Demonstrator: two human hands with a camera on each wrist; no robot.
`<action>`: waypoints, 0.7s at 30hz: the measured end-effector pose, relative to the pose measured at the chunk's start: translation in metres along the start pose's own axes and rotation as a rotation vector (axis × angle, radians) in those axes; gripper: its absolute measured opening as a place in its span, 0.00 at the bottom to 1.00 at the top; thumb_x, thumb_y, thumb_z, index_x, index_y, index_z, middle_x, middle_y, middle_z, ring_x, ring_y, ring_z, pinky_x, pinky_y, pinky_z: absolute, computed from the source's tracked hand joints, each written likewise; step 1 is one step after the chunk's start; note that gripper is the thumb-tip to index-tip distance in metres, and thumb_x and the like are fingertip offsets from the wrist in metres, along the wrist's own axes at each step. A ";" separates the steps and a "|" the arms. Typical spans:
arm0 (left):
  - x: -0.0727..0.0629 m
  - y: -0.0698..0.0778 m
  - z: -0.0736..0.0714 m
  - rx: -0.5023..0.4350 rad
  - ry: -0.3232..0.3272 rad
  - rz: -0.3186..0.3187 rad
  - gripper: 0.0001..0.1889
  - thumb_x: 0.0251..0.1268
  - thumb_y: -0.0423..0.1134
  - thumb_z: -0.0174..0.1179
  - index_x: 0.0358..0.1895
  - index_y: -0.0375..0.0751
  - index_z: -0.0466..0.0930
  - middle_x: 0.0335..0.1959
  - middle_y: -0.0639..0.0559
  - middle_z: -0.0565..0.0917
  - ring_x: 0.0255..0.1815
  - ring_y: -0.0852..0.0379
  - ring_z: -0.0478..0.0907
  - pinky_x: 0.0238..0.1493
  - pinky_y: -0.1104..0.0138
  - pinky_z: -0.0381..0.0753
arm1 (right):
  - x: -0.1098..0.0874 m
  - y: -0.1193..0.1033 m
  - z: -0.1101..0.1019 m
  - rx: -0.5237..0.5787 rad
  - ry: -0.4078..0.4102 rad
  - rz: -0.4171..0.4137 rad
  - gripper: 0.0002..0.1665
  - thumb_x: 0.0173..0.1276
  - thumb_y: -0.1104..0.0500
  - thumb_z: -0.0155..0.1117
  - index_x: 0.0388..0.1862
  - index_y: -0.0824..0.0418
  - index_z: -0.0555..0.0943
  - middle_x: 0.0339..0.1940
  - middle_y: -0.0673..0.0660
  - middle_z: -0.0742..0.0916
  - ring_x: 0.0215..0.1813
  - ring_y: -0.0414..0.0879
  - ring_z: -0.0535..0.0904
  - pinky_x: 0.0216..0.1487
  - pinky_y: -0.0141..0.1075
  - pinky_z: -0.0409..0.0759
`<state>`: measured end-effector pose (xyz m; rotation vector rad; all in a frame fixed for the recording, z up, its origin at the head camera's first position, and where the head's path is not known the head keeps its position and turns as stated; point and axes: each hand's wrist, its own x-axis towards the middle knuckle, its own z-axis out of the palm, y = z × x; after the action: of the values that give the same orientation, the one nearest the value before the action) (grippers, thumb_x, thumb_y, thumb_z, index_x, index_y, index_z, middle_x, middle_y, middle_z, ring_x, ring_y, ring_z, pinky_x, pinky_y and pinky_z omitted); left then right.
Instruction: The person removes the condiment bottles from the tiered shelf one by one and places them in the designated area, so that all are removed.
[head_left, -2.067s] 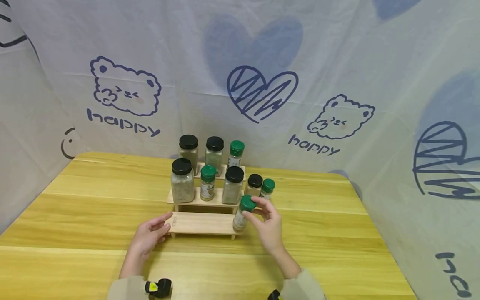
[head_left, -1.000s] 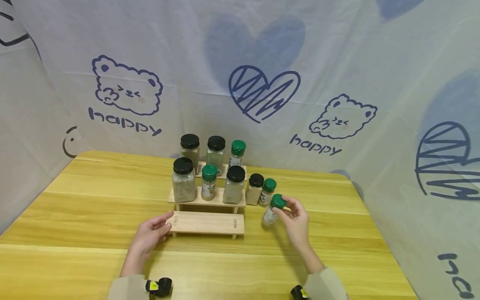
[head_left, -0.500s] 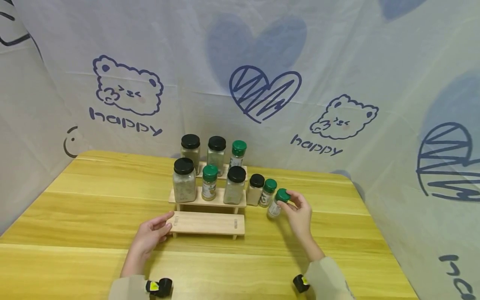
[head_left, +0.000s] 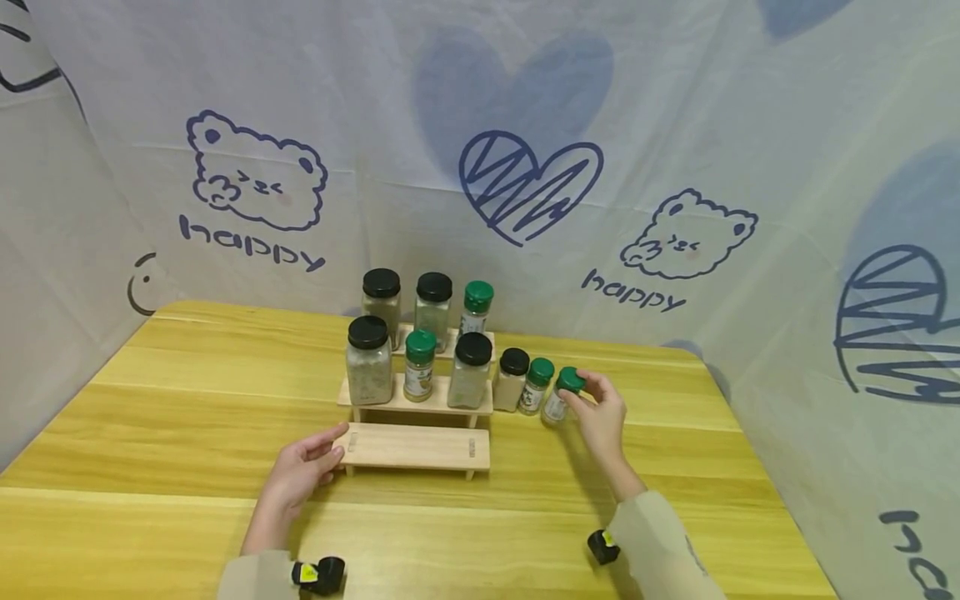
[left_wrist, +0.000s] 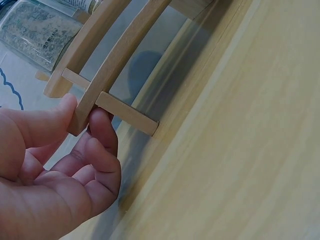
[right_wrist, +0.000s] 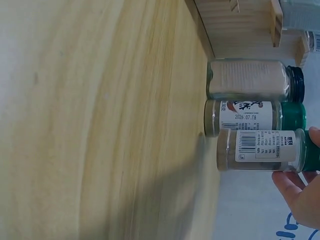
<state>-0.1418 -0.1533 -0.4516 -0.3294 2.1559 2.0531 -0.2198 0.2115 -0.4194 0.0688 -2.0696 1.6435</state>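
My right hand [head_left: 603, 415] grips a green-capped spice jar [head_left: 556, 407] by its lid, at the right end of a short row. In the right wrist view the jar's label [right_wrist: 265, 146] faces the camera; whether its base touches the table I cannot tell. Beside it stand another green-capped jar [head_left: 532, 398] and a black-capped jar [head_left: 509, 390]. On the left, my left hand [head_left: 294, 475] pinches the end of the lowest step of a wooden tiered rack [head_left: 408, 447], thumb on top and fingers beneath, as the left wrist view shows.
On the rack's middle step stand two black-capped jars [head_left: 369, 375] with a green-capped one [head_left: 418, 379] between them. The top step carries black-capped jars [head_left: 432, 315] and a green-capped jar [head_left: 476, 318]. Behind the wooden table [head_left: 645, 475] hangs a printed cloth [head_left: 420, 100].
My right hand has carried the green-capped jar off the right end of the lowest step, then right and back to beside the other loose jars. The left hand keeps its place on the rack.
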 end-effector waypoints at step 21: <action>0.001 -0.001 -0.001 -0.008 -0.003 -0.004 0.22 0.64 0.33 0.52 0.61 0.34 0.65 0.55 0.39 0.68 0.34 0.63 0.74 0.33 0.69 0.73 | 0.009 0.009 0.007 -0.099 0.013 -0.009 0.19 0.45 0.77 0.67 0.40 0.76 0.76 0.36 0.70 0.81 0.41 0.59 0.77 0.44 0.49 0.74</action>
<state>-0.1420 -0.1544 -0.4528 -0.3308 2.1443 2.0598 -0.2329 0.2100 -0.4254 0.0338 -2.1343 1.5304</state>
